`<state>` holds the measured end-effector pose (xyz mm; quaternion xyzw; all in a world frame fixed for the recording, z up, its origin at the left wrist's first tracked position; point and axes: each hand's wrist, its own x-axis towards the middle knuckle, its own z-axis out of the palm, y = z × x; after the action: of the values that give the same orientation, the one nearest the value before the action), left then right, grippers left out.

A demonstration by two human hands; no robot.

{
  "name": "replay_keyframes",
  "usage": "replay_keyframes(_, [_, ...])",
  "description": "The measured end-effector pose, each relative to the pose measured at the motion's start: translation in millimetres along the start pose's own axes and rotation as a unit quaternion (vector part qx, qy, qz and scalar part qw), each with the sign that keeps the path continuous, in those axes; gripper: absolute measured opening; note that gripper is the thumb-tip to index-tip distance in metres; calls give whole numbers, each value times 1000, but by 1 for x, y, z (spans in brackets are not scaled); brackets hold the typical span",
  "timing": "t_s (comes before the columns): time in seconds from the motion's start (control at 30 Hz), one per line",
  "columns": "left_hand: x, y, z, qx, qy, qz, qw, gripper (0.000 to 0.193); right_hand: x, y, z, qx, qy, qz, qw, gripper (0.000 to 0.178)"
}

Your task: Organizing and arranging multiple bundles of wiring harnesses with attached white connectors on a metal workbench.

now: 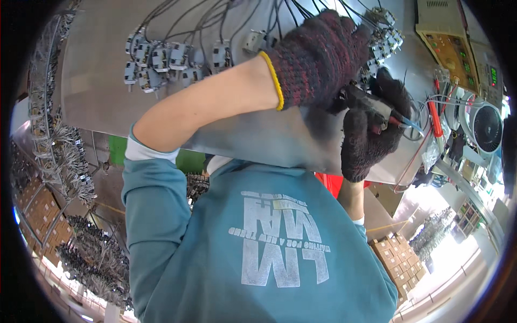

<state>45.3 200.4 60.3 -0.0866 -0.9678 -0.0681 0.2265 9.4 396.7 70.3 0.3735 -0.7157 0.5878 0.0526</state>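
Dark knitted gloves cover both hands. My left hand (326, 59), with a yellow cuff edge, is closed over the table, its fingertips beside a cluster of small grey-and-white connector-like parts (383, 48). What its fingers grip is hidden. Lower and to the right, my right hand (371, 134) wraps round a black handheld block with wires (369, 102). A blue-grey cable and red-tipped leads come out of the block on its right. Its far end points toward my left hand; whether they touch, I cannot tell.
More grey parts on black cables (161, 56) lie on the metal table (91, 81). To the right stand a test box with a lit display (447, 54), a red-handled tool (435, 118) and a small fan (486, 128). Hanging cables (59, 140) line the left; stacked cartons (401, 261) stand lower right.
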Motion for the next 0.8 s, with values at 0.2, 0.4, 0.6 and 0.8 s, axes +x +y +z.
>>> replay_keyframes(0.2, [-2, 18, -15, 89, -47, 10, 995, 53, 2, 5, -4, -341, -101, -145, 923, 84])
replay_keyframes(0.4, [2, 32, -91, -192, -56, 16, 980, 42, -21, 31, 6, -285, -67, -26, 956, 74])
replay_keyframes(0.6, [23, 92, -72, -242, 42, -23, 969, 43, -9, 28, 4, -254, -119, -137, 950, 73])
replay_keyframes(0.8, [1, 100, -78, -198, 36, -54, 978, 43, -1, 54, -11, -216, -107, -205, 948, 79])
